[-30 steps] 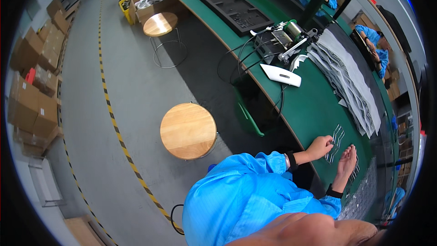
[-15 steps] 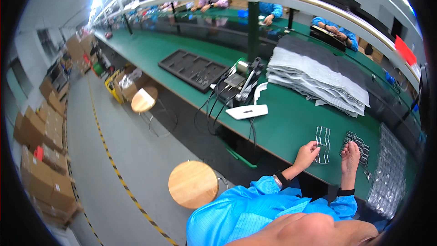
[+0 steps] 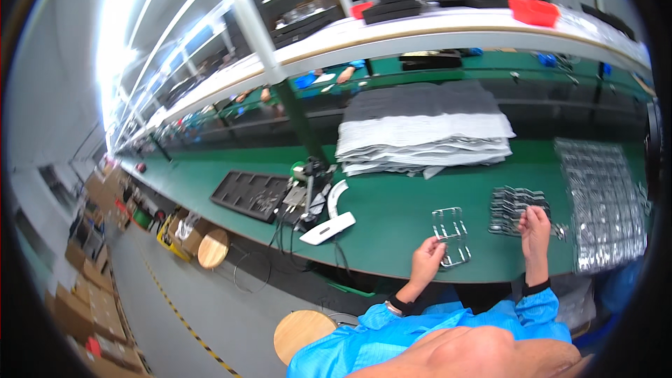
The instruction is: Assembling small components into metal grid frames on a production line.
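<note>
My left hand (image 3: 425,262) is closed in a pinch on the left side of a thin, shiny metal wire frame (image 3: 458,241), held just over the green bench. To its right lies a pile of similar bent wire frames (image 3: 507,203), looking darker and overlapping. My right hand (image 3: 535,231) is at the near right edge of this pile, thumb and fingers pressed together. What sits between those fingertips is too small to make out.
Right of the pile lies a clear plastic tray (image 3: 609,203) with many pockets. A stack of grey-white sheets (image 3: 427,133) stands behind. To the left are a white curved part (image 3: 329,228), a cabled metal device (image 3: 301,196) and a black compartment tray (image 3: 241,192). Wooden stools (image 3: 302,334) flank the bench.
The view has swung, shifting the bench across the picture. My left hand keeps the wire frame. My right hand has shifted from the pile's near left side to its near right edge.
</note>
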Motion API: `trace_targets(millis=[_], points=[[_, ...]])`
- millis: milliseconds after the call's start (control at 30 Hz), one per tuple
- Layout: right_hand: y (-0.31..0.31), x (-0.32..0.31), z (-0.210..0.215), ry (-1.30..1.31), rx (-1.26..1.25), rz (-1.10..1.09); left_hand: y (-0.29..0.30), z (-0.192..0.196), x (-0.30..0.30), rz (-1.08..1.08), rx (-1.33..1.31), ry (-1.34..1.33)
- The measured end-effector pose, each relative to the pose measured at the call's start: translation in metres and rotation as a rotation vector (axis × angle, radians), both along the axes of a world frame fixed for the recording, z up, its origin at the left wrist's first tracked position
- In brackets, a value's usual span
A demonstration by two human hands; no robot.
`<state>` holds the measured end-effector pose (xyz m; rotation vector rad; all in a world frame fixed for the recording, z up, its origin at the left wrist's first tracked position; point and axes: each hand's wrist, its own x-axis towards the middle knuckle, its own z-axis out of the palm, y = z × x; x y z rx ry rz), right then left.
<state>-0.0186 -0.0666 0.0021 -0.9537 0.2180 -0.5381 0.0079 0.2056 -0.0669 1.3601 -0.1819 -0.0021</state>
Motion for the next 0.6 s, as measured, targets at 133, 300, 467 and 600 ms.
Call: trace_targets(millis=[133, 300, 467, 600], points=[[-0.016, -0.012, 0.007, -0.042, -0.026, 0.026, -0.003, 0.011, -0.001, 0.013, 0.007, 0.057], [-0.040, -0.026, 0.013, -0.042, 0.045, 0.014, -0.005, 0.027, -0.005, 0.126, 0.137, 0.011], [-0.084, -0.065, -0.007, -0.037, 0.095, -0.063, -0.023, 0.019, 0.003, 0.125, 0.202, 0.022], [-0.111, -0.089, -0.027, -0.008, 0.098, -0.088, -0.040, 0.025, 0.006, 0.149, 0.189, 0.057]])
